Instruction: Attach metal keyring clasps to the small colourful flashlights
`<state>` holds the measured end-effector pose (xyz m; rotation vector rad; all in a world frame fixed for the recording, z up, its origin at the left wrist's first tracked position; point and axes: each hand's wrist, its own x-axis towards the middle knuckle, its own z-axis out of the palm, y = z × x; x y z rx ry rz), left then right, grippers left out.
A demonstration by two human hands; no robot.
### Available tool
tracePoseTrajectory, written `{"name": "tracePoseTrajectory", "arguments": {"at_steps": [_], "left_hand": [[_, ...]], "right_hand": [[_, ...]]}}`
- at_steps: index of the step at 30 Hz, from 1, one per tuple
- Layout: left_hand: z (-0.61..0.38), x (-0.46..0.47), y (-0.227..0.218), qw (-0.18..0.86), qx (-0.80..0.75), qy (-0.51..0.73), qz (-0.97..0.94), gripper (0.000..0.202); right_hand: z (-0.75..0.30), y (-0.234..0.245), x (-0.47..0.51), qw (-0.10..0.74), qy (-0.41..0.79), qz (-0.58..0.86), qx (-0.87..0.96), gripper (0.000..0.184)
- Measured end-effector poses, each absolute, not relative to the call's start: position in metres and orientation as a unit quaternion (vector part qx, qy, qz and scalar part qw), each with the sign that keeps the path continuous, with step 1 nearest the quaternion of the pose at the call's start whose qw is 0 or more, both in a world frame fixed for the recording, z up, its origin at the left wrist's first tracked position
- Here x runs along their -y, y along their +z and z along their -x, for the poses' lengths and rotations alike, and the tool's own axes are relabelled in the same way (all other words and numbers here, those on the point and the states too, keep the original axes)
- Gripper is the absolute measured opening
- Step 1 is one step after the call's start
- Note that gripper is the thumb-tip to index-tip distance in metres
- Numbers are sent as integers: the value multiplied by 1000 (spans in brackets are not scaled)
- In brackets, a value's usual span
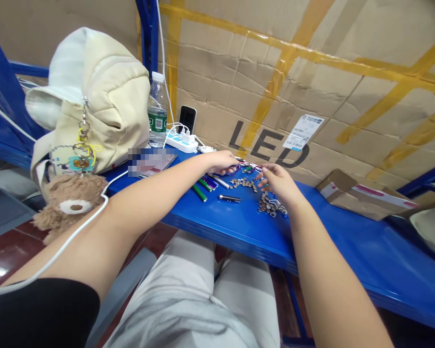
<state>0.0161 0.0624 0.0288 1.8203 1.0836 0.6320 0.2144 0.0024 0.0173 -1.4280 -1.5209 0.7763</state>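
Note:
My left hand (223, 161) reaches over a blue metal shelf (333, 241), fingers curled on a small coloured pen-like torch among a row of them (244, 167). My right hand (278, 181) is beside it, fingers pinched over the same row; what they grip is too small to name. Several green, purple and silver pen torches (208, 184) lie below my left hand, and a dark one (229, 198) lies alone. Small round metal pieces sit in two heaps (242, 183), (271, 207) by my right hand.
A cream backpack (101, 101) with a teddy bear charm (70, 203) stands at the left. Behind it are a water bottle (157, 113), a phone (187, 119) and a white power strip (181, 141). A taped cardboard wall marked LED (268, 145) backs the shelf. A flat carton (362, 193) lies right.

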Motion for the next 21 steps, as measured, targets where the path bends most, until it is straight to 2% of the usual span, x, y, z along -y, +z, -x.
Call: {"name": "tracePoseTrajectory", "arguments": {"at_steps": [2,4,8,10,14,17,21], "left_hand": [[-15,-67,30,536,-421,297,-669,17],[-16,-74,28,547,-391,362,-645,30],[-14,-86,23,385,-406,409,-720,47],[-7,-88,23,273,-417,359,-789,44],[10,-91,23,43,-433,180,-882,34],[20,-97,18,-6,-465,91,-881,39],[23,-106,12,-25,-475,64,-877,37]], "right_hand": [[-216,18,-3,453,319,576,601,19],[-217,18,-4,458,328,573,596,19],[-218,17,-6,451,338,567,601,20],[-218,16,-7,443,340,562,610,21],[-219,12,-8,417,316,564,639,20],[-220,9,-9,356,228,593,685,17],[-220,7,-10,245,52,600,759,14]]}}
